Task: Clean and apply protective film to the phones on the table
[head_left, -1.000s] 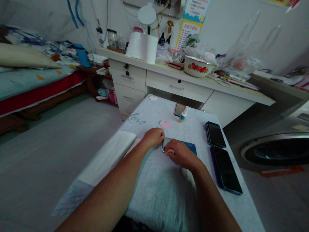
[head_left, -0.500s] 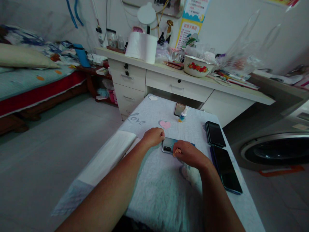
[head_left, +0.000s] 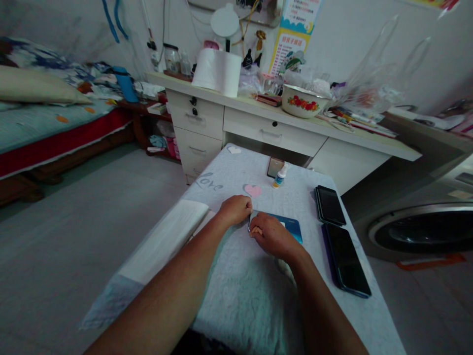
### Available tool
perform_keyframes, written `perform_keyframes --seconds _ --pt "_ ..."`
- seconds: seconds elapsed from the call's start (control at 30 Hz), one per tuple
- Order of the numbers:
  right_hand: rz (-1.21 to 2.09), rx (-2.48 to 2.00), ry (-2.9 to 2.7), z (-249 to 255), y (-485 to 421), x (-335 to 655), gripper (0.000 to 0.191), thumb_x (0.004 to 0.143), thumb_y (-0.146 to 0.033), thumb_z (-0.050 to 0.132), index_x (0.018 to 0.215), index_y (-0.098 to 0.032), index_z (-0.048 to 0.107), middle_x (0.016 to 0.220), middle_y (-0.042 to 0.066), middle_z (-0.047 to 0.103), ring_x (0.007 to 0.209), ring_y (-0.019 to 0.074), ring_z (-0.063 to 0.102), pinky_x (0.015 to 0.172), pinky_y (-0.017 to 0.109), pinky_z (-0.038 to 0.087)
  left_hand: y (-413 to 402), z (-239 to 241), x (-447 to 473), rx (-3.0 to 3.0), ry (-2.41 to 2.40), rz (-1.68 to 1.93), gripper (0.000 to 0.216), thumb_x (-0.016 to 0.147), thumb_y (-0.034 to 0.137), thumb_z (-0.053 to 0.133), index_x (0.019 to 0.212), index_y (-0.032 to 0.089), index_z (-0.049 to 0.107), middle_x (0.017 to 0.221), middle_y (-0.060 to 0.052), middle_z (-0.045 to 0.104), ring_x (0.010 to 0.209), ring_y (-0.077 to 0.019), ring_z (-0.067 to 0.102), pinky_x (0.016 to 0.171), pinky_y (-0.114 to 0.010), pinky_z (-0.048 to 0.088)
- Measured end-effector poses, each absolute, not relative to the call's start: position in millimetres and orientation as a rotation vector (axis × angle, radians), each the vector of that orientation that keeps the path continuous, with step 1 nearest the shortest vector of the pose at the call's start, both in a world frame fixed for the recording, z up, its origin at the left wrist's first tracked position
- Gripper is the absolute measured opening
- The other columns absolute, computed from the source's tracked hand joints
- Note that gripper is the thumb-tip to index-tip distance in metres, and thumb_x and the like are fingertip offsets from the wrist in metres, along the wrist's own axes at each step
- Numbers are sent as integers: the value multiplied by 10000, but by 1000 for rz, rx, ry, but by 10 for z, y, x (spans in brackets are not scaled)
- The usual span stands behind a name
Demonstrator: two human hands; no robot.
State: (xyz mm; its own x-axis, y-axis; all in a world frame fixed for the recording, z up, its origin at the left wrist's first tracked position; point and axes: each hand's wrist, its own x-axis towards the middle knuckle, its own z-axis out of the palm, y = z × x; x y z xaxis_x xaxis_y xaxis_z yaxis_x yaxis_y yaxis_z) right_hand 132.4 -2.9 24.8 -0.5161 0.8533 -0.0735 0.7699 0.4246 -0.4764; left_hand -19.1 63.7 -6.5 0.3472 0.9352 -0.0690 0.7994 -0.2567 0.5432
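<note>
A blue smartphone (head_left: 292, 226) lies back up on the cloth-covered table, with its left part mostly covered by my hands. My left hand (head_left: 236, 209) is closed at the phone's upper left corner, with the fingertips pinching its edge. Curled over the left end of the phone's back, my right hand (head_left: 271, 233) presses down with a small orange cloth bunched in its fingers. Only a little of that cloth (head_left: 256, 230) shows. Beyond the hands stands a small spray bottle (head_left: 280, 176) beside another phone (head_left: 274, 167).
To the right lie a dark phone (head_left: 330, 205) and a larger dark one (head_left: 346, 259). A folded white cloth (head_left: 166, 241) runs along the table's left side. Behind is a white desk (head_left: 254, 129) bearing an enamel bowl (head_left: 303, 102). A washing machine (head_left: 424, 227) stands at right.
My right hand has slid left across the phone's back with the orange cloth, covering the camera and baring more of the right end. My left hand has stayed in place.
</note>
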Motion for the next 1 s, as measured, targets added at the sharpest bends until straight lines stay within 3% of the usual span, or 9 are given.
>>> perform_keyframes --seconds 1.0 --pt "536 -1485 -2371 123 34 1291 168 878 -102 469 844 -156 625 866 23 503 742 107 481 683 219 322 623 -50 -182 2130 1532 367 158 781 242 547 843 200 686 891 -28 713 779 -144 608 652 -233 403"
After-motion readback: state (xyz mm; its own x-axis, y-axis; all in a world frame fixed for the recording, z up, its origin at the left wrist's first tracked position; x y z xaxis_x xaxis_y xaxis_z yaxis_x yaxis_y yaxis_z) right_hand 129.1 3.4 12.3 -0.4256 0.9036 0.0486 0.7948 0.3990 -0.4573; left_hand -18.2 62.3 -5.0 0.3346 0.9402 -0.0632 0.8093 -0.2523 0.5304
